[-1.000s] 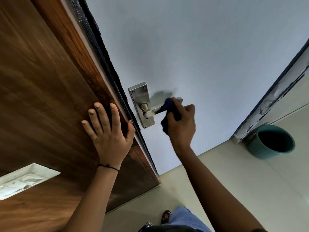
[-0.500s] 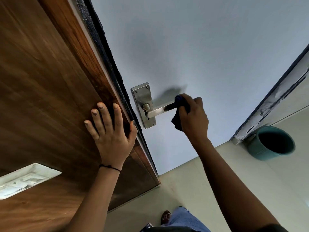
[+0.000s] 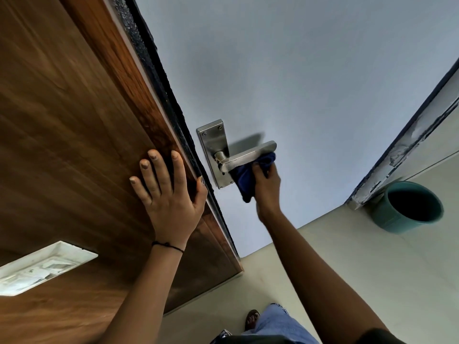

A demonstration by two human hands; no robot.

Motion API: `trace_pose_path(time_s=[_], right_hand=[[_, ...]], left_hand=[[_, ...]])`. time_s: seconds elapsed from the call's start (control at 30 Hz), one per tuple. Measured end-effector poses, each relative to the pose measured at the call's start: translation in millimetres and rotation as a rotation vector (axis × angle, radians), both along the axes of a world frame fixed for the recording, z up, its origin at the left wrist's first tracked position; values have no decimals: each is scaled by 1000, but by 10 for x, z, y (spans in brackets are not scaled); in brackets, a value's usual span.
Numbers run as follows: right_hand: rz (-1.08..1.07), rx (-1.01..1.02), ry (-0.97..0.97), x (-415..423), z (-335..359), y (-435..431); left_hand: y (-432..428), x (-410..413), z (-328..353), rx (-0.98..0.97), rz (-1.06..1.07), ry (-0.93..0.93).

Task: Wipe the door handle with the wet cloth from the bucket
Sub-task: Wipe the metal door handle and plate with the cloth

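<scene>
A steel lever door handle [image 3: 250,154] on its steel backplate [image 3: 213,142] sits on the pale grey door [image 3: 298,83]. My right hand [image 3: 267,184] grips a dark blue cloth [image 3: 244,180] and presses it against the underside of the lever; the top of the lever is bare. My left hand [image 3: 169,194] lies flat with fingers spread on the brown wooden panel [image 3: 74,120] beside the door's edge, holding nothing. A teal bucket [image 3: 392,219] stands on the floor at the right, by the door frame; its inside looks dark.
A white switch plate [image 3: 42,266] is set in the wooden panel at lower left. A chipped door frame [image 3: 407,142] runs up the right side. Pale floor tiles [image 3: 347,256] lie below, with my jeans leg and sandalled foot [image 3: 252,319] at the bottom.
My right hand has slid with the cloth from the lever's far tip down under the lever and back toward the backplate. My left hand has stayed flat on the wood.
</scene>
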State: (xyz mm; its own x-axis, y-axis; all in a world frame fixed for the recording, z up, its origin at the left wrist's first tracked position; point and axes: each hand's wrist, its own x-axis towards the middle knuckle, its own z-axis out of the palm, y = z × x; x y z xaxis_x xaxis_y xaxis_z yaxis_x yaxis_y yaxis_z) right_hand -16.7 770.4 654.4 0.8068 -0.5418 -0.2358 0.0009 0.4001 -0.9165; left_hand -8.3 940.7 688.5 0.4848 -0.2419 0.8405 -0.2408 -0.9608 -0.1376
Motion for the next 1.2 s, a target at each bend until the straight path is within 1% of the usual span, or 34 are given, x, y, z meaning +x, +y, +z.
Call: trace_pose_path(time_s=[0.13, 0.23, 0.4, 0.63, 0.77, 0.83, 0.9, 1.0, 1.03, 1.1, 1.17, 1.2], right_hand=[[64, -168, -2, 82, -24, 417], [5, -257, 53, 153, -83, 534], [-36, -492, 79, 98, -147, 572], [83, -721, 193, 6, -371, 518], [109, -765, 276, -114, -386, 320], [87, -733, 292, -229, -377, 160], [53, -677, 281, -368, -364, -22], [-18, -606, 276, -644, -319, -369], [-33, -577, 273, -750, -300, -485], [-62, -534, 252, -1000, -222, -781], [-103, -523, 225, -1263, -128, -1120], [-124, -529, 223, -1376, -87, -1264]], left_hand=[[3, 5, -2, 10, 12, 0], [0, 5, -4, 16, 9, -1], [-2, 6, -11, 14, 16, -7], [1, 12, -12, 25, 26, -3], [-13, 5, 4, 7, 24, 2], [-49, -13, 10, -24, 21, 18], [-131, -66, 25, -119, 7, 53], [-425, -216, 40, -340, -125, 161], [-559, -292, 20, -371, -193, 209], [-942, -477, -57, -331, -392, 311], [-1424, -650, -157, -270, -631, 534], [-1636, -727, -197, -277, -737, 704]])
